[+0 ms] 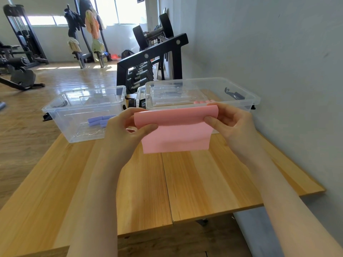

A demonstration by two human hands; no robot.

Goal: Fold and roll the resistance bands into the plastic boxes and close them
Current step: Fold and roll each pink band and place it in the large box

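Head view: left hand [128, 125] and right hand [228, 119] pinch folded pink band [176, 132] by top corners, above table [204, 182], before right box [246, 101]. Risk: loose lower flap unfolds; slack pinch drops band.

A pink resistance band [176, 130], folded flat with a rolled top edge, hangs above the wooden table. Purple rolled bands [98, 121] lie in the open left box [83, 112]; the right box [202, 93] holds pink rolls [201, 102].
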